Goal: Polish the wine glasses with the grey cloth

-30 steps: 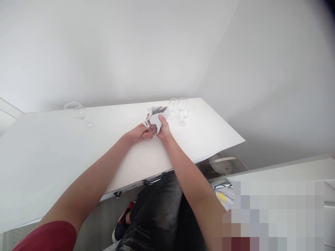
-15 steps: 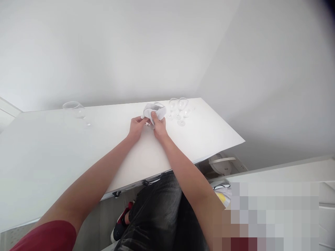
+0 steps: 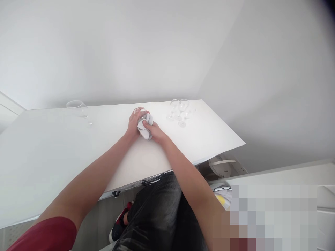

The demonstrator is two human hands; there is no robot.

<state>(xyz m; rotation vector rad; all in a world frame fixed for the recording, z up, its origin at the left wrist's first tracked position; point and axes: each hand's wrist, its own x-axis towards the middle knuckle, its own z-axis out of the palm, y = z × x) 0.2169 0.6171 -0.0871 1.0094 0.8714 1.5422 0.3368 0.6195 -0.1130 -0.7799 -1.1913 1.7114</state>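
My left hand (image 3: 134,122) is wrapped round a clear stemmed glass (image 3: 139,112), whose rim shows above my fingers. My right hand (image 3: 154,133) grips a bunched white cloth (image 3: 144,129) and presses it against the lower part of that glass. Both hands meet over the middle of the white table (image 3: 52,157). The stem and foot of the held glass are hidden by the cloth and fingers.
A group of three clear stemmed glasses (image 3: 180,111) stands to the right of my hands near the table's far edge. One more glass (image 3: 78,108) stands at the far left. A white wall rises behind the table. My dark trousers and a shoe show below the table's near edge.
The cloth, which lay over the top of the glass, has moved down to its lower part in my right hand. The rim is now bare. Both hands have shifted a little left.
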